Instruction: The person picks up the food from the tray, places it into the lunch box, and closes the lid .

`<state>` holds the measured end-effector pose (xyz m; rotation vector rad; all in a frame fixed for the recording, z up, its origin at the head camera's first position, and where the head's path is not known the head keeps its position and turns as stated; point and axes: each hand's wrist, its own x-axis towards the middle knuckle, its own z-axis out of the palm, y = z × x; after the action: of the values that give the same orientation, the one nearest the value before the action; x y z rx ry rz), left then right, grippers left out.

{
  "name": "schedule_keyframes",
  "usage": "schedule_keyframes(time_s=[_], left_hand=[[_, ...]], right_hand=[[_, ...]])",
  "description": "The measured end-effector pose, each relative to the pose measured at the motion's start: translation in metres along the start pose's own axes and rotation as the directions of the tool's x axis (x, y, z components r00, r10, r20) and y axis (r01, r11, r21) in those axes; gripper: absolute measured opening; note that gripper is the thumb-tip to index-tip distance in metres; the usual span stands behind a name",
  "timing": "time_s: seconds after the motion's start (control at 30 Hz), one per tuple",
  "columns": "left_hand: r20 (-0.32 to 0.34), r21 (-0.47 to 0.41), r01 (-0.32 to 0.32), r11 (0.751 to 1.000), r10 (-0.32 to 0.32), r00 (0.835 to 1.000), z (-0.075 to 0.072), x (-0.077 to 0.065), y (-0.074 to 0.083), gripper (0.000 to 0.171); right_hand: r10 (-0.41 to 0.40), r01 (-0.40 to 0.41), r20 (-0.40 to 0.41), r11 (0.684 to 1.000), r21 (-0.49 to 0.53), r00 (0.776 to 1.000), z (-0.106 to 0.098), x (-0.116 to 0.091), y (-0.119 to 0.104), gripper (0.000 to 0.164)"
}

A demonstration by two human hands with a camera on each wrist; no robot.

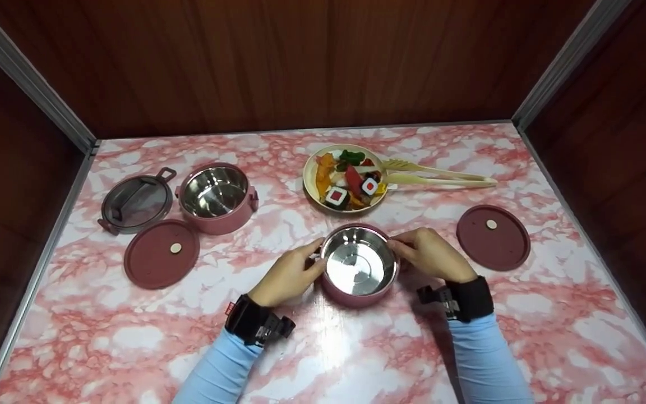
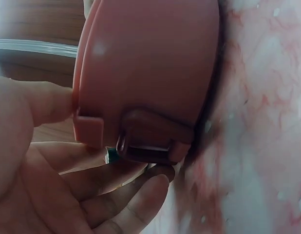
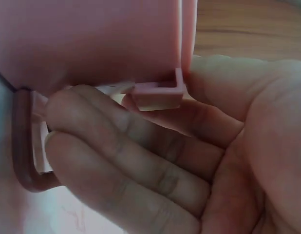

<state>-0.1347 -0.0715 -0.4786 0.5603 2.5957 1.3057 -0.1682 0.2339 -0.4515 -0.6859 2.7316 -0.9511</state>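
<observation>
as both hands steady it from opposite sides, the small steel-lined pot [image 1: 358,264] is upright in the middle of the table [image 1: 368,359].
we see the left hand [image 1: 288,276] with thumb and fingers clamped about the pot's rim and side tab [image 2: 89,130], and the right hand [image 1: 434,253] gripping likewise across from it, probably to keep it level; whether its base fully touches the table we cannot tell. one maroon lid [image 1: 494,238] lies at right, another maroon lid [image 1: 160,255] at left, near the second pot [image 1: 216,196] and a handled lid [image 1: 138,202], perhaps set aside so both mouths stay uncovered. on the far side, pale tongs [image 1: 441,182] meet the right edge of a plate [image 1: 309,185] of food [image 1: 352,179], handles pointing right, seemingly for easy reach.
</observation>
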Motion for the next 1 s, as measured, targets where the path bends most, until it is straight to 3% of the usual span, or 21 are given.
schedule_keyframes(time_s=[0.23,0.47,0.9,1.0], left_hand=[[-0.023,-0.026,0.062,0.998,-0.063,0.998,-0.012,0.001,-0.006,0.053],[-0.079,0.001,0.053,0.999,-0.053,0.996,-0.019,0.002,-0.009,0.049],[-0.063,-0.051,0.072,0.996,-0.076,0.995,-0.019,0.000,-0.009,0.050],[-0.056,-0.055,0.078,0.995,-0.081,0.995,-0.021,0.002,-0.007,0.050]], right_hand=[[-0.024,0.024,-0.057,1.000,0.011,0.998,0.016,0.010,-0.005,0.028],[-0.023,0.025,-0.093,1.000,0.019,0.995,0.025,0.015,-0.011,0.027],[-0.015,0.017,-0.081,1.000,0.018,0.997,0.024,0.013,-0.010,0.027],[0.023,-0.021,-0.063,0.999,0.028,0.998,0.011,0.013,-0.006,0.025]])
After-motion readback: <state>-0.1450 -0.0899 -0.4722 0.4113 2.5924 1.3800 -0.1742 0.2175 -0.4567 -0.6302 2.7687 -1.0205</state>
